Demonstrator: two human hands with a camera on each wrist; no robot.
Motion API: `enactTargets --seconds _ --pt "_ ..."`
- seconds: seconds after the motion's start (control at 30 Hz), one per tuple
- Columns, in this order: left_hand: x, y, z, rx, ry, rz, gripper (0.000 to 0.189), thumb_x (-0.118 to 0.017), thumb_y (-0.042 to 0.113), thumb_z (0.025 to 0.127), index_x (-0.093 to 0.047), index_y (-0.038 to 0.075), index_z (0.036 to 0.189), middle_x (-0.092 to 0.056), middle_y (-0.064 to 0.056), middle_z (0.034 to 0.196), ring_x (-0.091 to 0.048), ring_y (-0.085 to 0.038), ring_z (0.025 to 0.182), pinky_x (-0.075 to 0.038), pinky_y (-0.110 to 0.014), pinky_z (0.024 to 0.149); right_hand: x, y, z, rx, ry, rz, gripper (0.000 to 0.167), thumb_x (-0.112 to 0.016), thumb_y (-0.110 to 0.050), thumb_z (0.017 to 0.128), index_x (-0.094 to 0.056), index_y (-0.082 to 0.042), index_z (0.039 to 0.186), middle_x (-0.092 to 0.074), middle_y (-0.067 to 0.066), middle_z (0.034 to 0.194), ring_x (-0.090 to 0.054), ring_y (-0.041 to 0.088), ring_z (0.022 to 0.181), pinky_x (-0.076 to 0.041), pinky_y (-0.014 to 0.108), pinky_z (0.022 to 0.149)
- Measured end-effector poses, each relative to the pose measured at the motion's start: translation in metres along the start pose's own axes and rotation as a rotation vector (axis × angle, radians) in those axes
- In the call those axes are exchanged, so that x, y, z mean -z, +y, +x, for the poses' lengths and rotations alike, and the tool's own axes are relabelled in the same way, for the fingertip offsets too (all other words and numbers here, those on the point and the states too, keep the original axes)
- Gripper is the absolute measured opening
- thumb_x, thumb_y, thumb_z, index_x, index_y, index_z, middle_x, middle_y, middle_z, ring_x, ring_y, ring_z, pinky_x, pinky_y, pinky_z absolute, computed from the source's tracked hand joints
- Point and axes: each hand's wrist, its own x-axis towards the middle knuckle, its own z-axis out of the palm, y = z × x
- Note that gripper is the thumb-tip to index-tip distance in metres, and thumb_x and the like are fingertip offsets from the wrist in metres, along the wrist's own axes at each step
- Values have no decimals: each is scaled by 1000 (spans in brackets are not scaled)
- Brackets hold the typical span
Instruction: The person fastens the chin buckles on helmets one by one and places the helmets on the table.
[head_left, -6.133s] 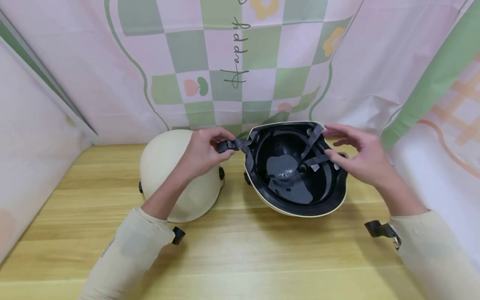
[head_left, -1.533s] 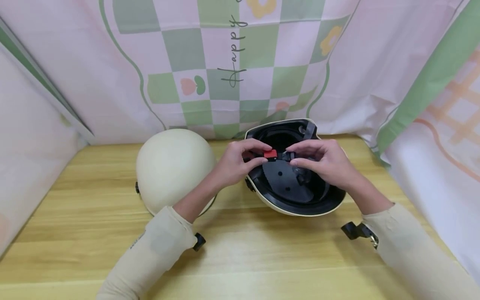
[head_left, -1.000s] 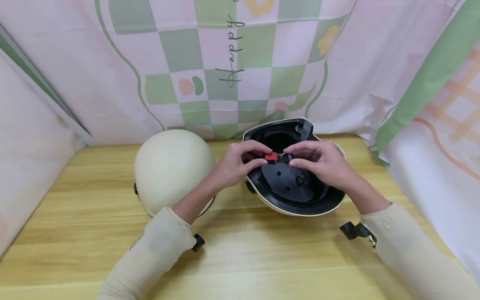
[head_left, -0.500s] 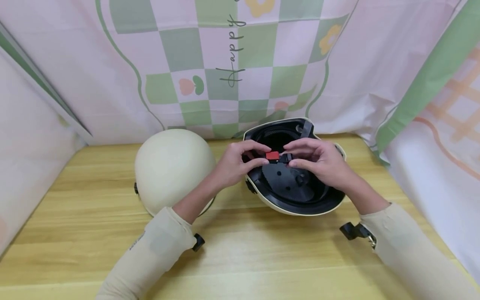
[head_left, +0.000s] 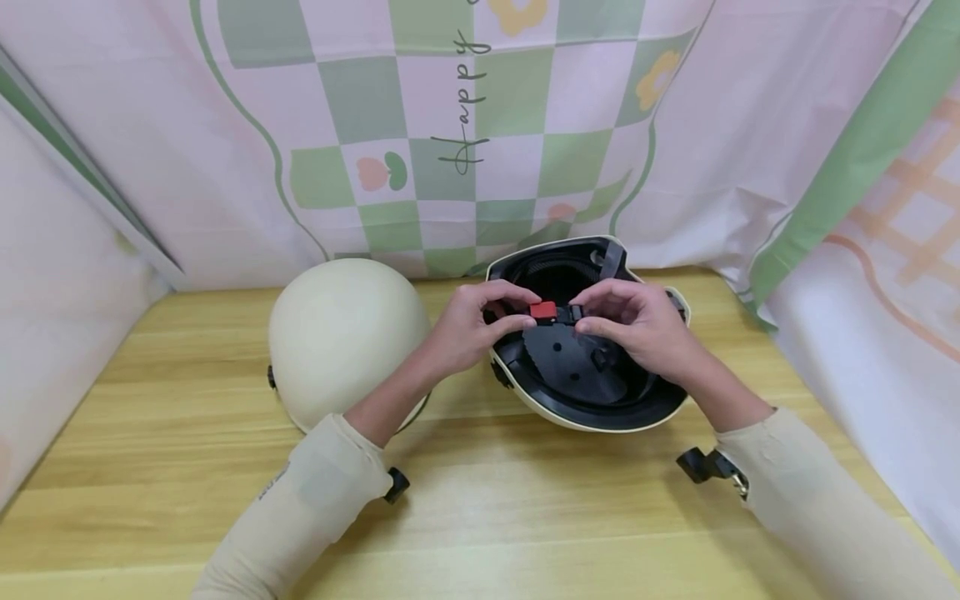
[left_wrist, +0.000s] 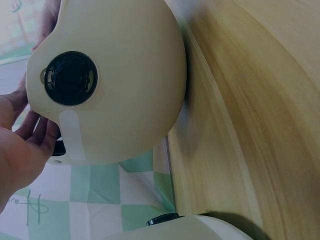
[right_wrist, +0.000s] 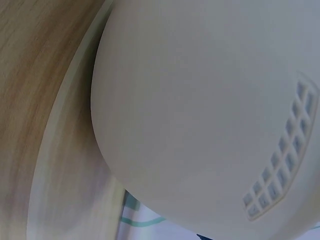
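A cream helmet (head_left: 577,412) lies upside down on the table, its black padded inside facing up. Above its opening, my left hand (head_left: 468,329) pinches the red-and-black chin strap buckle (head_left: 543,311) between thumb and fingers. From the other side my right hand (head_left: 641,321) pinches the black strap end (head_left: 575,313), which sits right against the red part in line with it. The left wrist view shows the helmet's shell with a round black side knob (left_wrist: 71,78) and the left hand at the rim. In the right wrist view the vented shell (right_wrist: 190,115) hides the hand.
A second cream helmet (head_left: 345,333) rests dome up on the wooden table (head_left: 480,517), left of the first and partly behind the left forearm. A patterned curtain (head_left: 517,167) hangs along the table's back edge.
Since the earliest frame both hands have come inward over the helmet from its two sides, bringing the strap ends together. Over the last second they have barely shifted.
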Motion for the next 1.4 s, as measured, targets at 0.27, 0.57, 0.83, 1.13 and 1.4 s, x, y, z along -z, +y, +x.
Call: enactTargets --seconds 0.27,0.57,0.83,1.13,1.4 --pt "-2 1 0 103 31 -42 24 -81 6 90 -78 -2 112 -76 -14 110 -68 -21 87 -57 -27 77 -3 3 0 31 23 33 18 -74 6 91 -72 9 109 -74 -7 96 -70 7 80 -57 18 70" --pt "-4 0 -1 117 46 -50 25 -80 6 90 -78 -1 113 -76 -15 110 -70 -20 82 -51 -22 68 -6 3 -1 29 62 21 16 -76 4 91 -73 9 107 -75 -8 91 -71 6 77 -57 18 67" --pt "-5 0 -2 125 56 -61 27 -79 5 91 -77 -4 116 -75 -17 111 -71 -21 83 -50 -20 68 -7 6 0 5 86 -45 15 -77 2 91 -76 6 105 -75 -10 89 -72 6 75 -57 19 66" --pt "-6 -1 -2 117 61 -57 28 -79 5 91 -76 -4 116 -75 -18 111 -71 -21 84 -51 -20 68 -7 5 0 -16 96 -44 16 -79 2 89 -76 5 105 -75 -10 87 -71 6 74 -56 19 65" --pt "-6 -1 -1 129 59 -52 26 -80 5 90 -78 -3 115 -76 -17 110 -71 -20 83 -51 -19 68 -9 2 0 -33 101 -36 18 -81 2 87 -78 4 105 -75 -8 90 -69 6 74 -55 18 65"
